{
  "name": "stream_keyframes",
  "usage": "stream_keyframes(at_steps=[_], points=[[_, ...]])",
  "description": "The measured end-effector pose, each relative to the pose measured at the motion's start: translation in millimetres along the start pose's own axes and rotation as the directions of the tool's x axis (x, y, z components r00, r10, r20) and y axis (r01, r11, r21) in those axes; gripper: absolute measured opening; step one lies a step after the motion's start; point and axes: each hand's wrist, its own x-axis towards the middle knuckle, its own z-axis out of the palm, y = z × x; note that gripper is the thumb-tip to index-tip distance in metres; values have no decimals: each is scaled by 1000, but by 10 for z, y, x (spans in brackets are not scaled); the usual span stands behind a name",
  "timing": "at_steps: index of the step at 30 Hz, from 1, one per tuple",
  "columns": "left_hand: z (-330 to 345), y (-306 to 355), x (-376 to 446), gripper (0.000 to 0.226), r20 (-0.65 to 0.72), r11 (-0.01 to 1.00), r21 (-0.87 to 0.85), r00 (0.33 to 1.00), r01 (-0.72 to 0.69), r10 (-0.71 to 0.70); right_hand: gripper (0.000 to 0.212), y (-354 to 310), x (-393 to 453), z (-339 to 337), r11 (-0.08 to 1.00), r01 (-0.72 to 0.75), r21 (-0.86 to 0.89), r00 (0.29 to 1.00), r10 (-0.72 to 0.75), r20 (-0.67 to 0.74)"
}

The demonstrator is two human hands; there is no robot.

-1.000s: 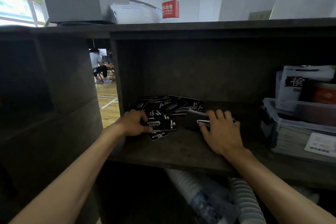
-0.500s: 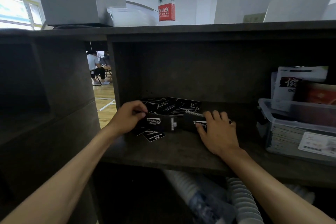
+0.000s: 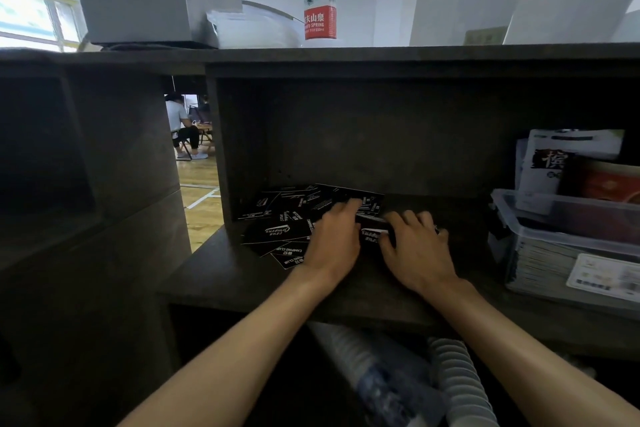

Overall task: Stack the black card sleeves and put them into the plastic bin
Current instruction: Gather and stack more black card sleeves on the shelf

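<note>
Head view: left hand (image 3: 334, 239) lies flat on card sleeves (image 3: 277, 230); right hand (image 3: 417, 246) grips a stack (image 3: 372, 234).

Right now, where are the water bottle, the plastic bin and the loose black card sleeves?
water bottle (image 3: 320, 22), head view, on its red label.
plastic bin (image 3: 540, 206), head view, on its clear front rim.
loose black card sleeves (image 3: 277, 230), head view, on one sleeve's printed face.

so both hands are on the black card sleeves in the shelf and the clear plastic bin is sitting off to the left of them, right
Not quite. The head view shows the plastic bin to the right of the hands, not the left. The rest holds: the left hand and the right hand are both on the black card sleeves on the shelf.
</note>
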Motion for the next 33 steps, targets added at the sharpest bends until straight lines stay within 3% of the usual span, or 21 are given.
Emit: stream_keyframes(at_steps=[4, 6, 10, 14, 20, 24, 27, 33], points=[[74, 8, -5, 54, 138, 998, -58, 990, 14, -6, 45, -50, 52, -15, 998, -8, -62, 999, 10, 43], [-7, -88, -3, 49, 110, 998, -59, 994, 12, -6, 46, -66, 11, 39, 996, -15, -93, 1000, 15, 5], [-330, -523, 73, 35, 42, 971, 177, 984, 162, -172, 47, -48, -16, 72, 997, -16, -70, 999, 14, -36], [-520, -827, 155, 43, 316, 903, 340, 873, 262, -372, 47, -43, -5, 66, 998, -19, -56, 999, 18, -32], [-546, -919, 203, 61, 267, 899, 368, 899, 237, -346, 47, -47, -19, 59, 998, -26, -56, 999, 24, -34], [-613, -883, 190, 25, 182, 982, 109, 968, 155, -173, 48, -47, -25, 60, 999, -26, -47, 999, 24, -36], [-656, -695, 177, 28, 139, 998, -59, 990, -9, 17, 48, -44, -21, 67, 999, -27, -40, 999, 25, -32], [-318, -236, 77, 24, 150, 965, 1, 955, -261, 258, 64, -46, -22, 26, 999, -36, 35, 999, 37, -26]])
